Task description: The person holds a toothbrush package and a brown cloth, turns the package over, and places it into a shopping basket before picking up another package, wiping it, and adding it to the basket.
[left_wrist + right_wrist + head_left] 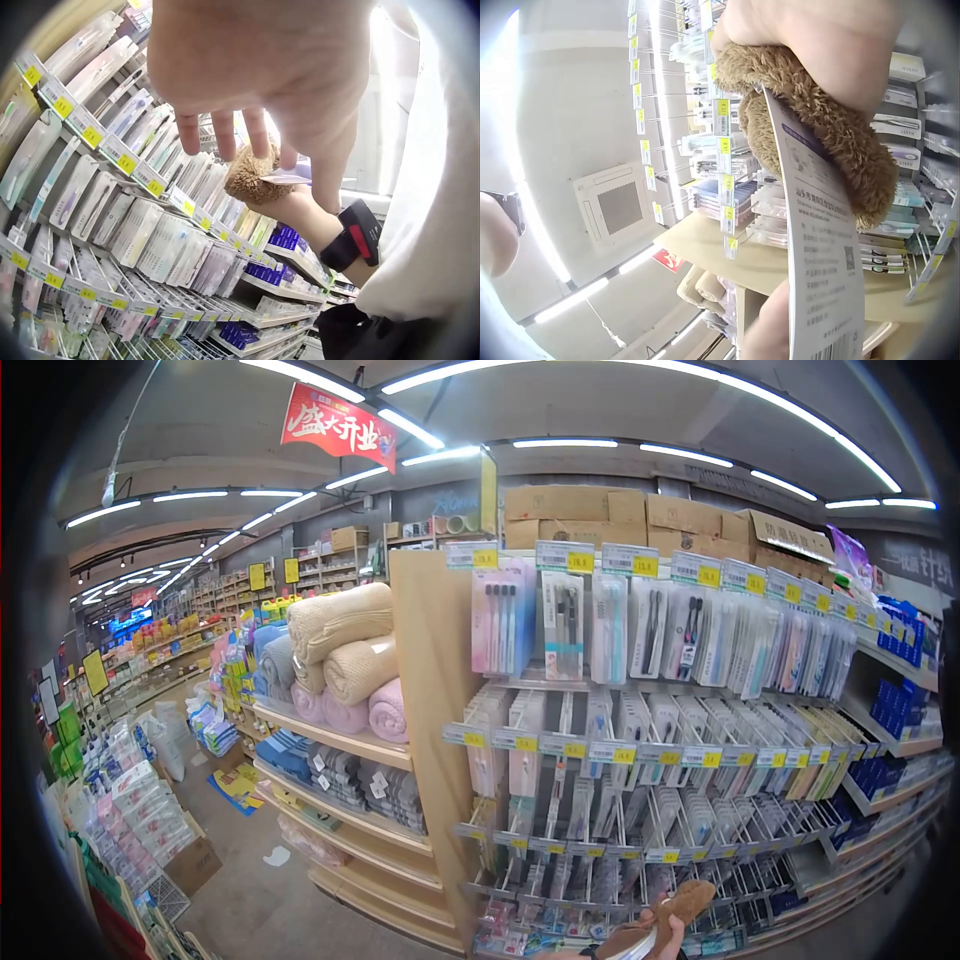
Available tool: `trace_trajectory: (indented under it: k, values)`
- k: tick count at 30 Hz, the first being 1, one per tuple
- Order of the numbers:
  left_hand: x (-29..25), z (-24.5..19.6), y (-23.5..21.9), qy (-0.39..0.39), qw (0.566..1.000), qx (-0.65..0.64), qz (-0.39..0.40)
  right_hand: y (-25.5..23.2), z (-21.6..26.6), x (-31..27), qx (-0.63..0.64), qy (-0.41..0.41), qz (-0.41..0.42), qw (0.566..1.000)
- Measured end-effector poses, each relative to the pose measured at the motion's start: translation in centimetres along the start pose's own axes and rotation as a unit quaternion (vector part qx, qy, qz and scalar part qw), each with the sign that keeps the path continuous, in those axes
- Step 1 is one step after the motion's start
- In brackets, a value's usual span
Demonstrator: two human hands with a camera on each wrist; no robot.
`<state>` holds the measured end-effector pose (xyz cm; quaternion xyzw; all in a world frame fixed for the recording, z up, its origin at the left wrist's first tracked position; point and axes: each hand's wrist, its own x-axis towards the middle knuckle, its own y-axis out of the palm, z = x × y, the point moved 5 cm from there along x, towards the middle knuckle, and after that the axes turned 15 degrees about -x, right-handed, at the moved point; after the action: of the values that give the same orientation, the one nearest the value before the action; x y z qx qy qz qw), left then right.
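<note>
My right hand (pixel 817 45) grips a fluffy brown plush item (pixel 870 176) with a printed card (pixel 821 247) bearing text, a QR code and a barcode. Low in the head view, the plush item (pixel 692 900) shows a rounded end beside my right hand (pixel 668 935). Fingers of my left hand (pixel 259 67) hang fairly straight in the left wrist view, overlapping the plush (pixel 251 180). A blurred part of that hand (pixel 771 326) appears beside the card's lower edge in the right wrist view.
Packaged toothbrushes (pixel 690 620) hang in rows on a rack ahead, with price tags along its rails. Left of its wooden end panel (pixel 430 650), a shelf holds rolled towels (pixel 345 625). Cardboard boxes (pixel 575 510) sit on top. An aisle floor (pixel 255 880) runs at the left.
</note>
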<state>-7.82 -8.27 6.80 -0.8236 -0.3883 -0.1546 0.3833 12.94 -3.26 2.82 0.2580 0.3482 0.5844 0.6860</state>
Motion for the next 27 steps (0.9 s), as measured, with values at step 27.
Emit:
trace_trajectory:
  k: [27]
  values:
    - [0.6,0.9,-2.6,-0.004,0.965,0.128,-0.227,5.4,-5.7,-4.0,-0.364,0.097,0.228,0.898]
